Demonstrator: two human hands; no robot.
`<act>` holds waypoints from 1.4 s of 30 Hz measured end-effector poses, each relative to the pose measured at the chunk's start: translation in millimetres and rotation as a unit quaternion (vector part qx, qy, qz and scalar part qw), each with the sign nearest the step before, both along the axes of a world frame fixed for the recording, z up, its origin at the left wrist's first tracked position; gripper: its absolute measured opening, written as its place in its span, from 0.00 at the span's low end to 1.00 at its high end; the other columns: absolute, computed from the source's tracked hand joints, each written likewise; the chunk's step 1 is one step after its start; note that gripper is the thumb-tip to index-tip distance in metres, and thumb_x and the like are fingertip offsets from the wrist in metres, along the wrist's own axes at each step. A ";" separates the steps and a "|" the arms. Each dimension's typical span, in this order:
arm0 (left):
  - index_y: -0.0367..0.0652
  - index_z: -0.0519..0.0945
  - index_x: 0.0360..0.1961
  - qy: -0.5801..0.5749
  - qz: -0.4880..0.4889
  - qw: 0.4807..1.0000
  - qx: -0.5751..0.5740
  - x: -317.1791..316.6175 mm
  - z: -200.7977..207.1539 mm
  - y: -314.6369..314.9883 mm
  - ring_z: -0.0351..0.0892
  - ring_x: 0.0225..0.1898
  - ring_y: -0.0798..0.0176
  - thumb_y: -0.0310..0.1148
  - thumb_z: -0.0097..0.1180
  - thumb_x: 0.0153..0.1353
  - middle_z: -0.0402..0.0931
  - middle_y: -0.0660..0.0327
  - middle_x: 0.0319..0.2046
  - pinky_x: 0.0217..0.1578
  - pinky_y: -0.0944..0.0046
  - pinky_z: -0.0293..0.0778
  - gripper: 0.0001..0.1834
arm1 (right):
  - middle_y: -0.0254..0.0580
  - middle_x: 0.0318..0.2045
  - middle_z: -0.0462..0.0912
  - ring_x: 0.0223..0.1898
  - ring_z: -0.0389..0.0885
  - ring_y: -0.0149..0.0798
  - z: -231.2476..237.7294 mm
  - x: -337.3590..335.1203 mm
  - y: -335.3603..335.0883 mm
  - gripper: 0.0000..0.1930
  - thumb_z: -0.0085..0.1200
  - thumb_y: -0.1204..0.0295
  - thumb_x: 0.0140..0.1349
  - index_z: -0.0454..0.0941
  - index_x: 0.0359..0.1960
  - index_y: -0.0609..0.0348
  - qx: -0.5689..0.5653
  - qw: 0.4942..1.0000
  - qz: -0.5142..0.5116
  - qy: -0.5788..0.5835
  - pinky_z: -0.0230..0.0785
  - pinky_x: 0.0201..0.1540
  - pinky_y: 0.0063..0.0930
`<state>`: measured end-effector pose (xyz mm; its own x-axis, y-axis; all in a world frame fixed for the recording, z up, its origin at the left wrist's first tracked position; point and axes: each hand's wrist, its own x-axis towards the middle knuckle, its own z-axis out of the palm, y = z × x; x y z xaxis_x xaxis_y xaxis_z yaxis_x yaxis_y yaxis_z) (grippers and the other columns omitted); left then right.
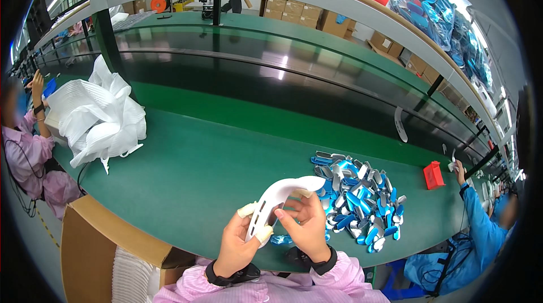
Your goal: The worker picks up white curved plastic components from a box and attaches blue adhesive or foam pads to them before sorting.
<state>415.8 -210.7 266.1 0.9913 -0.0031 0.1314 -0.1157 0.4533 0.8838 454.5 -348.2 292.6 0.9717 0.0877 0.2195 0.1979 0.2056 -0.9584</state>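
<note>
A curved white plastic part (275, 194) with slots along one side is held up above the green table. My left hand (236, 245) is closed on its lower end, with pale covers on some fingertips. Higher up, my right hand (307, 228) grips the same part from its inner side, the fingers partly behind it. Just right of my right hand lies a pile of small blue and silver oblong pieces (355, 204). A few blue pieces (281, 239) rest on the table under my hands.
An open cardboard box (90, 246) of stacked white parts stands at lower left. A heap of white foam sheets or bags (102, 116) sits at the table's left. A red bin (434, 175) is at right. Co-workers sit on both sides. A dark conveyor (237, 71) runs behind, below a shelf.
</note>
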 end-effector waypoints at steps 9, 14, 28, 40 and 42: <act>0.36 0.65 0.54 -0.016 0.071 0.988 0.138 -2.2 -7.9 -4.0 0.76 0.40 0.68 0.23 0.55 0.58 0.75 0.56 0.41 0.38 0.68 0.72 0.22 | 0.47 0.51 0.71 0.50 0.76 0.41 -2.0 4.6 -6.5 0.24 0.52 0.87 0.56 0.62 0.55 0.68 0.029 0.995 0.083 0.054 0.72 0.51 0.30; 0.36 0.66 0.52 -0.059 0.141 0.943 0.295 -2.7 -4.3 -5.8 0.79 0.35 0.58 0.27 0.56 0.58 0.76 0.52 0.35 0.36 0.63 0.73 0.22 | 0.47 0.51 0.71 0.51 0.75 0.39 -9.3 5.7 -1.8 0.24 0.55 0.83 0.56 0.62 0.55 0.69 0.035 0.995 0.082 0.055 0.74 0.47 0.26; 0.36 0.63 0.56 -0.003 0.052 0.994 0.093 0.8 -4.8 -8.3 0.77 0.42 0.64 0.21 0.52 0.58 0.74 0.54 0.45 0.40 0.66 0.73 0.24 | 0.47 0.46 0.73 0.45 0.78 0.38 -7.0 4.0 6.6 0.24 0.57 0.82 0.51 0.66 0.51 0.66 -0.066 0.994 -0.063 -0.053 0.76 0.41 0.27; 0.33 0.64 0.57 0.020 -0.015 1.000 -0.001 -3.6 5.8 1.8 0.71 0.50 0.67 0.21 0.54 0.59 0.71 0.58 0.48 0.49 0.66 0.68 0.24 | 0.46 0.42 0.71 0.42 0.77 0.36 5.2 -5.4 -2.2 0.18 0.58 0.84 0.48 0.72 0.44 0.66 -0.254 0.942 -0.062 -0.210 0.76 0.42 0.25; 0.34 0.66 0.56 0.017 -0.006 1.000 0.009 -3.2 1.4 1.5 0.72 0.48 0.68 0.21 0.54 0.59 0.72 0.58 0.46 0.47 0.67 0.70 0.23 | 0.45 0.42 0.72 0.42 0.77 0.36 8.4 -7.8 3.3 0.19 0.58 0.84 0.48 0.72 0.44 0.66 -0.213 0.960 -0.064 -0.171 0.76 0.42 0.25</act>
<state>412.6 -209.2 267.5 0.9951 -0.0177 0.0976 -0.0800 0.4382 0.8953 446.7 -345.0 301.0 0.8582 0.1254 0.4977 0.5131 -0.2368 -0.8250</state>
